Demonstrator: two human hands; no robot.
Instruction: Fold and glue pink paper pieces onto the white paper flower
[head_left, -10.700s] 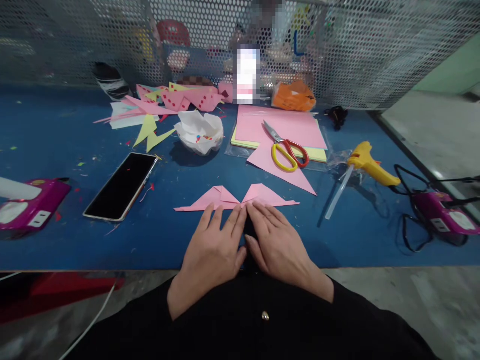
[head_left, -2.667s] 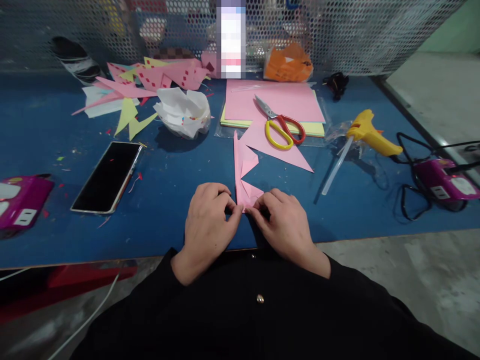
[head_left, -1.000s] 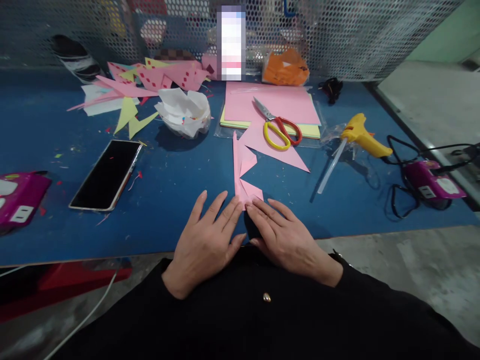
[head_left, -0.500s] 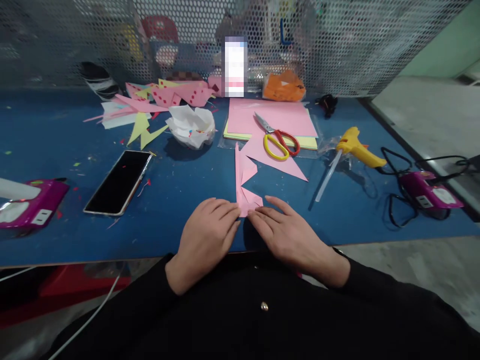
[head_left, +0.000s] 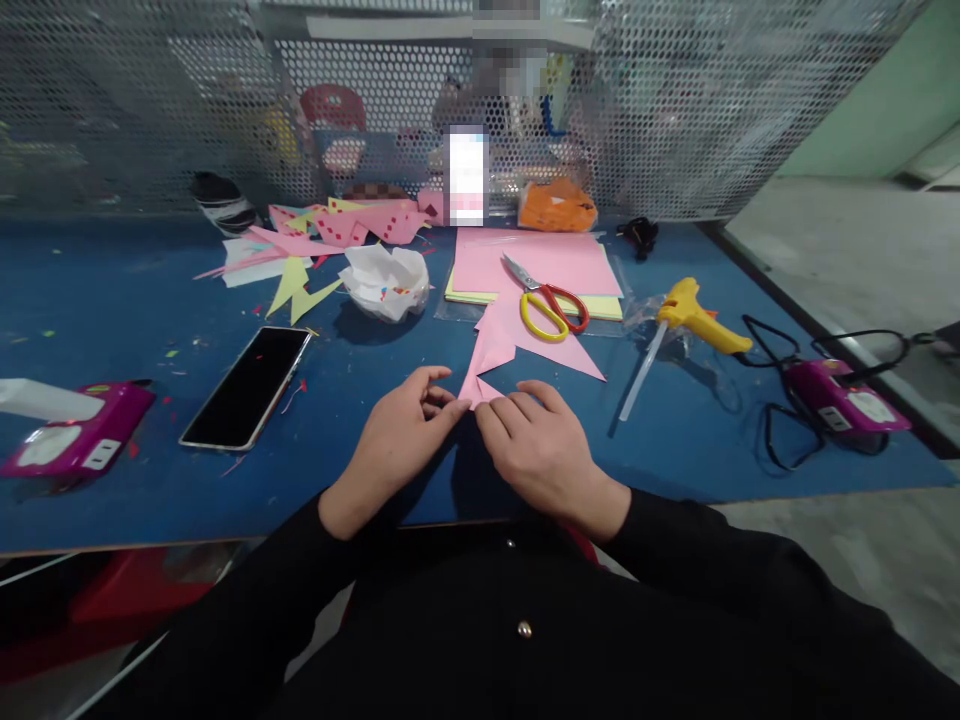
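Note:
Folded pink paper (head_left: 489, 350) stretches away from me over the blue table, its near end between my hands. My left hand (head_left: 405, 422) pinches the near left corner with thumb and fingertips, its fingers curled. My right hand (head_left: 536, 435) has its fingers bent over the near right edge and grips the paper there. Beyond it, scissors (head_left: 541, 298) with one yellow and one red handle lie across a stack of pink and yellow sheets (head_left: 472, 262). A loose pink scrap (head_left: 559, 355) pokes out below the scissors.
A phone (head_left: 247, 390) lies left of my hands. Behind it are a crumpled white paper bowl (head_left: 386, 285) and paper scraps (head_left: 300, 290). A yellow glue gun (head_left: 694, 315) and purple power strip (head_left: 840, 395) are on the right, another purple strip (head_left: 82, 430) at left. Perforated metal mesh (head_left: 405, 80) rises behind.
The near end of the pink paper has come up a little and the paper now tilts. My left fingers have curled into a pinch; my right fingers have bent over the edge. The view has shifted slightly.

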